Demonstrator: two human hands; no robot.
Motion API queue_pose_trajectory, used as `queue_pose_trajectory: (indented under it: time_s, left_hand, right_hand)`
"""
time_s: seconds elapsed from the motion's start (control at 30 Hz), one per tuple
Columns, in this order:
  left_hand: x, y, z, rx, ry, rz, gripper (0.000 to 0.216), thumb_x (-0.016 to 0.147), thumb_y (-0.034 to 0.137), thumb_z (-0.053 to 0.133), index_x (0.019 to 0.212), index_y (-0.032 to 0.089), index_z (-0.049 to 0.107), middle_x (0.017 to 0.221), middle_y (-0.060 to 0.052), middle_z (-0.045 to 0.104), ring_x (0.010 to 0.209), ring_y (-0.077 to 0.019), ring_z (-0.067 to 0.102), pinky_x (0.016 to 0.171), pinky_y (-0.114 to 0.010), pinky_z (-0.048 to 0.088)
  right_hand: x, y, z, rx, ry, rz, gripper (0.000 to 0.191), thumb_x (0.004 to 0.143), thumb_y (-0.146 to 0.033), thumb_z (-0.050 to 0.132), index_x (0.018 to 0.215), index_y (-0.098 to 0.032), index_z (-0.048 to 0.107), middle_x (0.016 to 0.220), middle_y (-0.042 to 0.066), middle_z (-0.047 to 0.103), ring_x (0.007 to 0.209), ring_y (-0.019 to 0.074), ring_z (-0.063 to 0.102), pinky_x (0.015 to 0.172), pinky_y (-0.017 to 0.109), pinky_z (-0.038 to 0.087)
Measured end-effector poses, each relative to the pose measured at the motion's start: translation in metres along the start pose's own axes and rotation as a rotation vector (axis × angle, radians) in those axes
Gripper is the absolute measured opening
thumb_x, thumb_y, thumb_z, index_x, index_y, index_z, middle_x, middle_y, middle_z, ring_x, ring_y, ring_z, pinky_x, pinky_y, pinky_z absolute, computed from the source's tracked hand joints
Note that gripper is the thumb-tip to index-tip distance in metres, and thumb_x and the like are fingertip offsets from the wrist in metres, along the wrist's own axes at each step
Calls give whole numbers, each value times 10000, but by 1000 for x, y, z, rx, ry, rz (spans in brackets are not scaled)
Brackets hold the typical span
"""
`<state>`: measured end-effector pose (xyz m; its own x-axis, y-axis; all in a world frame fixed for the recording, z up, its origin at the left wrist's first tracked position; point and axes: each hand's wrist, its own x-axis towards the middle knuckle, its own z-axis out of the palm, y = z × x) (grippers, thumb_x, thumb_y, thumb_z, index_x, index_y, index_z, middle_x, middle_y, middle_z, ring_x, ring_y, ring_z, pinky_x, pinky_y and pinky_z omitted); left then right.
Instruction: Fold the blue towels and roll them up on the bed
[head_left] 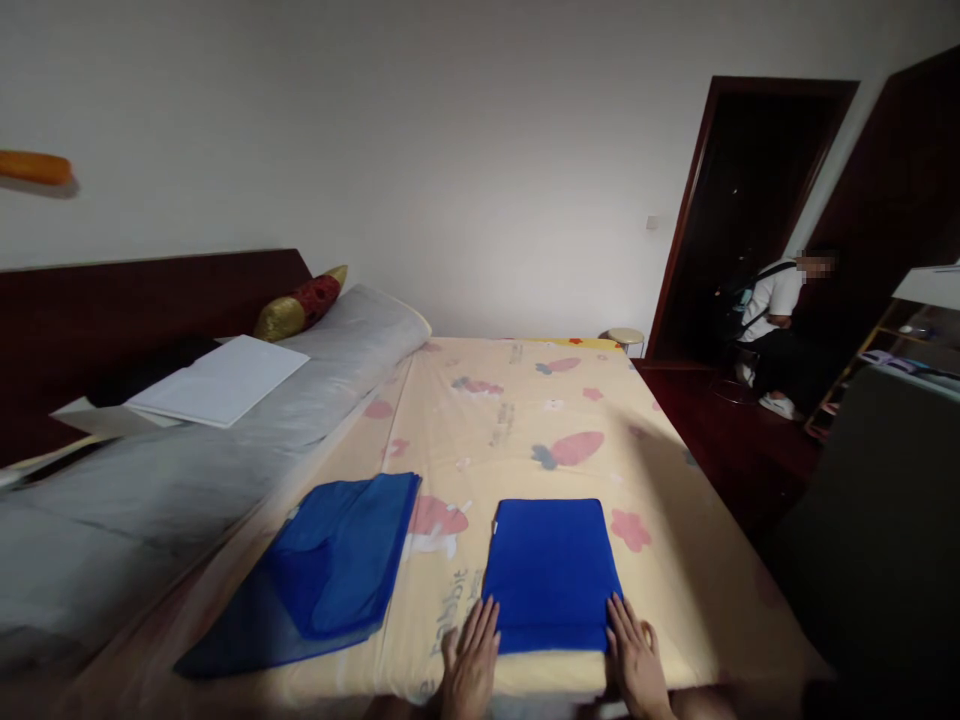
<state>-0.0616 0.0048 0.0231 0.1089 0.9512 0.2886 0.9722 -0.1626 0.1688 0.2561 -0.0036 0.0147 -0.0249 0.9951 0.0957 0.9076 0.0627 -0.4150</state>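
Note:
A neatly folded blue cloth lies near the front edge of a bed with a yellow printed sheet. My left hand rests flat at the cloth's near left corner, fingers stretched out. My right hand lies flat at its near right corner, fingers spread. Neither hand holds anything. A second blue cloth, loosely folded and rumpled, lies to the left on the sheet.
A grey bolster with a white sheet of paper runs along the dark headboard. A gold and red cushion sits behind it. A person sits by the dark doorway at right. Shelves stand far right.

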Motion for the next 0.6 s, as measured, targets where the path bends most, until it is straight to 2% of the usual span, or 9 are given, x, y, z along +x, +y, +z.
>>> queue_pose_trajectory:
  time_s: [0.07, 0.13, 0.23, 0.3, 0.37, 0.47, 0.6]
  left_hand:
    - [-2, -6, -3, 19, 47, -88, 473, 923, 275, 337, 1372, 412, 397, 1440, 2, 486, 1312, -244, 463, 1076, -567, 293]
    - [-3, -2, -3, 7, 76, -97, 457, 920, 282, 350, 1356, 390, 437, 1429, -11, 504, 1304, -256, 472, 1070, -568, 305]
    - [-4, 14, 0, -62, 57, 21, 433, 918, 298, 381, 1336, 339, 486, 1360, -12, 585, 1250, -204, 530, 1023, -405, 403]
    - [-4, 24, 3, -78, 47, 50, 406, 915, 317, 398, 1298, 320, 535, 1287, -6, 643, 1184, -182, 576, 979, -339, 431]
    - [-6, 28, 4, -56, 55, 5, 377, 908, 338, 416, 1242, 301, 586, 1226, -17, 677, 1136, -197, 600, 955, -350, 432]
    - [-6, 22, -1, -36, 60, -70, 341, 901, 379, 434, 1153, 268, 635, 1145, -45, 704, 1114, -229, 598, 942, -385, 410]
    - [3, 2, -20, -91, -22, -77, 315, 935, 375, 365, 976, 289, 665, 1008, -17, 721, 1043, -195, 607, 939, -378, 377]
  right_hand:
    - [-6, 12, -6, 0, 14, 31, 492, 959, -464, 273, 1416, -307, 368, 1502, 45, 345, 1395, 259, 305, 1064, 549, 322]
    - [-11, 12, -6, 13, 32, 23, 486, 956, -385, 254, 1422, -299, 362, 1519, 57, 313, 1403, 259, 291, 1060, 545, 313]
    - [-15, -1, 2, 50, 26, -65, 533, 900, -246, 279, 1420, -315, 370, 1517, 52, 335, 1390, 255, 323, 1045, 518, 325]
    - [-16, -10, 9, 78, 19, -75, 539, 875, -231, 310, 1392, -342, 412, 1468, 45, 431, 1342, 257, 400, 1019, 499, 351]
    - [-15, -13, 14, 89, 48, 1, 465, 888, -304, 350, 1329, -346, 492, 1359, 61, 553, 1250, 274, 495, 981, 499, 376]
    - [-11, -9, 13, 93, 121, 119, 385, 884, -491, 424, 1182, -322, 599, 1193, 80, 644, 1128, 299, 558, 941, 507, 389]
    - [-1, 11, 1, 142, 53, 138, 367, 873, -560, 427, 981, -296, 657, 1027, 53, 695, 1001, 265, 607, 841, 412, 451]
